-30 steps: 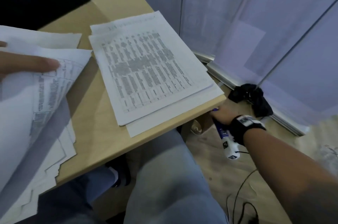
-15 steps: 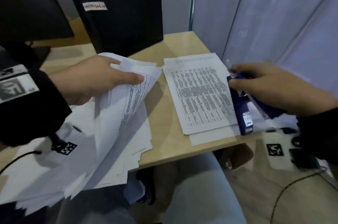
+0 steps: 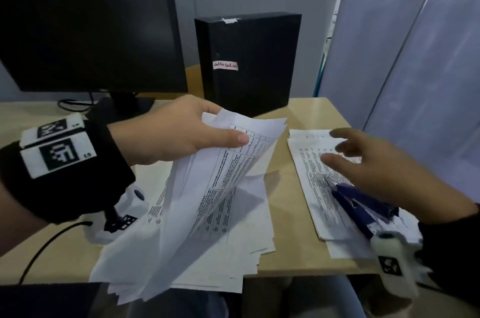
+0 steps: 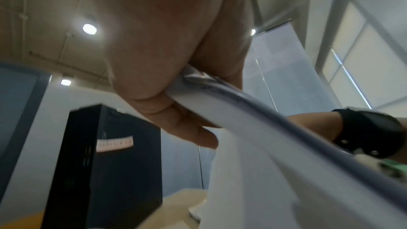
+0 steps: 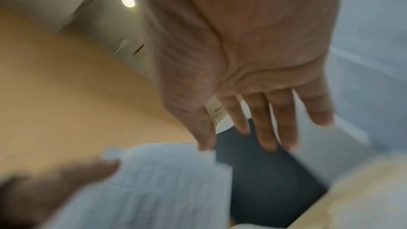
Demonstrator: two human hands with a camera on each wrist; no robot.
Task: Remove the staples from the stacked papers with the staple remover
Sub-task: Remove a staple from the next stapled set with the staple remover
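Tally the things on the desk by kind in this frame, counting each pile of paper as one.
Paper piles: 2 (left pile, right pile)
Staple remover: 1
Monitor: 1
Computer tower: 1
Total: 5

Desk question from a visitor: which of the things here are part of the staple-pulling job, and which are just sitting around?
Part of the job:
- lifted papers, gripped by the left hand
- blue staple remover lying on the right paper pile
- right hand, open above it

Just lying about:
- monitor
- black computer case
- black cable
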